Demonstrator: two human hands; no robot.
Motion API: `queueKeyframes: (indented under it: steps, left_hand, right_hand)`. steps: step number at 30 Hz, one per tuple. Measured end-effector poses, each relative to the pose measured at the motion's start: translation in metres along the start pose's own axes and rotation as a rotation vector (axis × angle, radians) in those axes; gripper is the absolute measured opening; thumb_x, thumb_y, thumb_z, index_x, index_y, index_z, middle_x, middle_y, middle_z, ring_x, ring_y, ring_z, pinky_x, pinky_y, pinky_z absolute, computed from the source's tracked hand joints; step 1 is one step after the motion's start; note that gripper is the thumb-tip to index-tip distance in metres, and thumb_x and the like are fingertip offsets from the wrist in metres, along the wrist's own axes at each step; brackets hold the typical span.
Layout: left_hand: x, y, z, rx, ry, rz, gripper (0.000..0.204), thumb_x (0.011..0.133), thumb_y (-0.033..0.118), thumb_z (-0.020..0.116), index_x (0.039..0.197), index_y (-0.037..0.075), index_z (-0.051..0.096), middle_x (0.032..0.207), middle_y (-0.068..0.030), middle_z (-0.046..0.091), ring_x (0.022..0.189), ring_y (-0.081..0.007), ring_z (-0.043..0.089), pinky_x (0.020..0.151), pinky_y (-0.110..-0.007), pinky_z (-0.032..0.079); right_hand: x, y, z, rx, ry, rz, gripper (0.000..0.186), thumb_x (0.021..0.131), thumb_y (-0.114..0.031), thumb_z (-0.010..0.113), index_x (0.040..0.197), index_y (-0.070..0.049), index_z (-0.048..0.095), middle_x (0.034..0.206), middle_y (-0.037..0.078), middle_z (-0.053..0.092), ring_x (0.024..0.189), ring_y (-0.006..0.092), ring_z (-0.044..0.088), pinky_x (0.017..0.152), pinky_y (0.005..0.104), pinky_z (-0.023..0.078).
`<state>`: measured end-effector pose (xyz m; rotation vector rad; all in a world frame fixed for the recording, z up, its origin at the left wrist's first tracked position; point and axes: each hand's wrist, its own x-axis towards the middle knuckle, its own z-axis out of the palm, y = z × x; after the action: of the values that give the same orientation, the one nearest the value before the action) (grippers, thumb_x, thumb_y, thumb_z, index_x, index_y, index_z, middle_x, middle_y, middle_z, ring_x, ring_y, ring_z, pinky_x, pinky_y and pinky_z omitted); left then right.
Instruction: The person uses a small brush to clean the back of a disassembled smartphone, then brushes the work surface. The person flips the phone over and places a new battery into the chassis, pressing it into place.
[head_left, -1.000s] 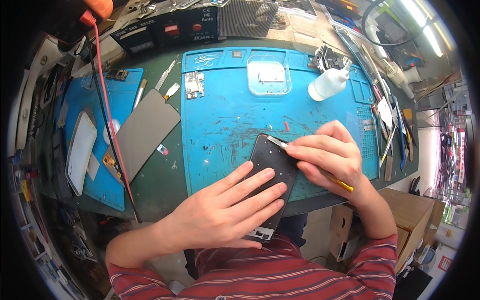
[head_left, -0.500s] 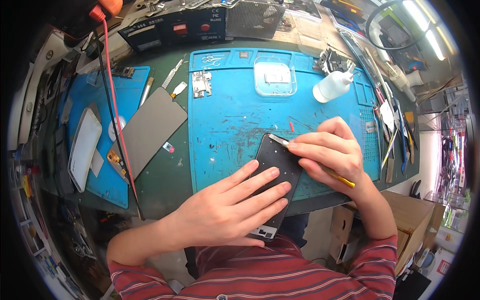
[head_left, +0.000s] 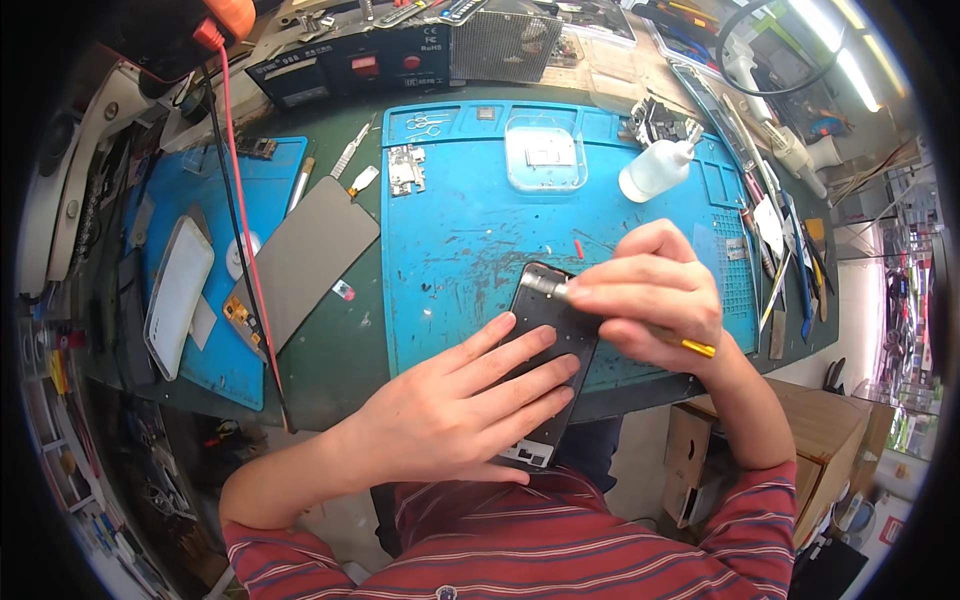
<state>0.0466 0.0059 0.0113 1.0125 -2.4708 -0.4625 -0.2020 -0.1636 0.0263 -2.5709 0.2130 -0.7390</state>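
The green counter [head_left: 335, 378] carries a large blue mat [head_left: 455, 215] and, left of it, a slim tool [head_left: 352, 150] and a smaller mat [head_left: 268, 195] partly under a grey panel [head_left: 318, 255].

Single feed on my end: left head fisheye, looking steeply down and forward from above the striped shirt [head_left: 610, 550], which fills the lower edge. I get left hand [head_left: 435, 415] and right hand [head_left: 655, 300] at close range, around and below mid-frame. Blue mat [head_left: 455, 225] lies just beyond; black box [head_left: 388, 75] farther off, along the top. Straight edges bow toward my dark round rim.
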Motion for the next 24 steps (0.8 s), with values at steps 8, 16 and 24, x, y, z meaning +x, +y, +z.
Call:
queueKeyframes:
  steps: [8,16,24]
  left_hand:
    - [0.0,0.001,0.0,0.024,-0.01,0.003,0.08,0.083,0.06,0.084,0.143,0.01,0.07,0.156,-0.0115,0.063,0.153,-0.0373,0.053,0.127,-0.06,0.041]
    - [-0.001,0.001,-0.001,0.023,0.011,0.019,0.081,0.082,0.058,0.086,0.144,0.009,0.069,0.157,-0.0128,0.062,0.152,-0.0382,0.053,0.127,-0.06,0.041]
    - [0.005,0.006,-0.01,0.022,-0.036,-0.014,0.086,0.08,0.054,0.09,0.147,0.007,0.066,0.16,-0.0137,0.06,0.155,-0.0401,0.05,0.128,-0.061,0.039]
  right_hand:
    - [0.0,-0.006,0.012,-0.104,0.074,0.105,0.045,0.09,-0.029,0.084,0.129,-0.008,0.078,0.11,0.007,0.077,0.093,0.0274,0.068,0.084,0.0393,0.057]
    - [0.03,0.01,0.038,0.002,0.02,0.169,0.02,0.093,-0.012,0.082,0.11,-0.011,0.073,0.101,0.007,0.073,0.093,0.0304,0.072,0.081,0.0417,0.059]
    - [0.005,-0.031,-0.004,-0.137,0.382,0.151,0.023,0.095,0.007,0.076,0.113,-0.006,0.073,0.096,0.011,0.07,0.082,0.0314,0.07,0.07,0.0388,0.056]
